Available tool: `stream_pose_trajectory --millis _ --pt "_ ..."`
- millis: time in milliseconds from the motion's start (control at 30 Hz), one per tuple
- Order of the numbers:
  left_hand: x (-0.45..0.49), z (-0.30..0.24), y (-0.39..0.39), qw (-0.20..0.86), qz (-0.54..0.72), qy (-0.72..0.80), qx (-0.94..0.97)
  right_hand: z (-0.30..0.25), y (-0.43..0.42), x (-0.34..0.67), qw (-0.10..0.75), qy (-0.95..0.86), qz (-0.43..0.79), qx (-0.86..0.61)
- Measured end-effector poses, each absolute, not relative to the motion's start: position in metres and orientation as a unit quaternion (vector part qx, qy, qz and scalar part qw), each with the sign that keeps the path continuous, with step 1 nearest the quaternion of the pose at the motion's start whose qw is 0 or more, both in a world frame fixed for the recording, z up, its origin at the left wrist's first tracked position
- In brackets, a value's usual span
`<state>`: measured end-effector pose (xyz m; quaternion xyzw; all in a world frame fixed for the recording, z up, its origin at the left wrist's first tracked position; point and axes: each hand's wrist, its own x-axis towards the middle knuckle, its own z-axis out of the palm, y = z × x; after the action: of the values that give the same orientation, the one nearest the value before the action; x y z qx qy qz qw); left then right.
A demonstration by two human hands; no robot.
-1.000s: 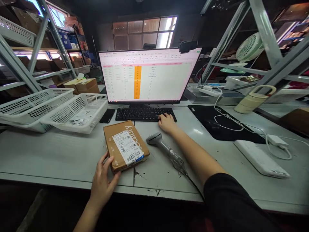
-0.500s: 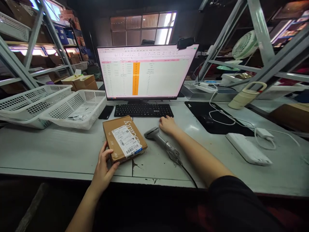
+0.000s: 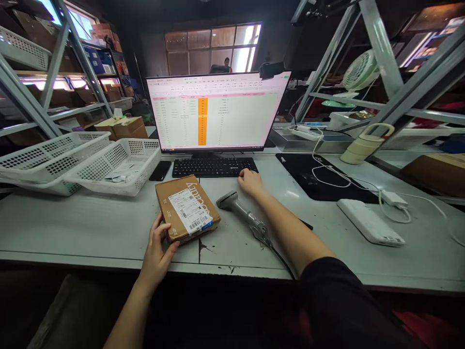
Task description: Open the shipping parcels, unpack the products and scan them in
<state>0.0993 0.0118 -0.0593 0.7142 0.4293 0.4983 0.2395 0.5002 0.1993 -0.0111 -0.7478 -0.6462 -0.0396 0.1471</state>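
A brown cardboard box [image 3: 169, 206] lies flat on the table, a white shipping label [image 3: 189, 210] with barcodes on its top face. My left hand [image 3: 160, 242] grips its near left corner, thumb along the near side and fingers over the edge. At the right end of the black keyboard [image 3: 214, 166] rests my right hand [image 3: 250, 182], fingers curled in over the keys with nothing visible in them; the fingertips are partly hidden. Between the box and my right forearm lies a grey barcode scanner [image 3: 236, 205], its cable running to the table's front edge.
Behind the keyboard stands a monitor [image 3: 240, 123] showing a spreadsheet. White plastic baskets [image 3: 136, 182] and a black phone [image 3: 160, 170] are on the left. To the right lie a black mouse pad [image 3: 298, 167], a white power bank-like block [image 3: 368, 223], cables and a cream tumbler [image 3: 358, 148].
The highlighted cell on the screen sits slightly lower. The camera view has shifted a little. My left hand stays on the box and my right hand stays at the keyboard.
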Motion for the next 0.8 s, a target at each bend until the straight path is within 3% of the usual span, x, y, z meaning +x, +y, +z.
stream_pose_trajectory --millis 167,367,600,800 --pt "0.101 -0.057 0.010 0.252 0.502 0.429 0.707 -0.009 0.191 0.504 0.149 -0.670 -0.014 -0.727" --pt "0.101 -0.059 0.006 0.254 0.507 0.450 0.690 0.026 0.164 0.491 0.212 -0.693 0.008 -0.689" --pt "0.087 -0.038 0.020 0.274 0.586 0.458 0.610 0.027 0.081 0.420 0.190 -0.886 0.071 -0.416" --pt "0.077 -0.031 0.040 0.436 0.672 0.402 0.443 0.037 0.050 0.363 0.340 -0.882 0.021 -0.325"
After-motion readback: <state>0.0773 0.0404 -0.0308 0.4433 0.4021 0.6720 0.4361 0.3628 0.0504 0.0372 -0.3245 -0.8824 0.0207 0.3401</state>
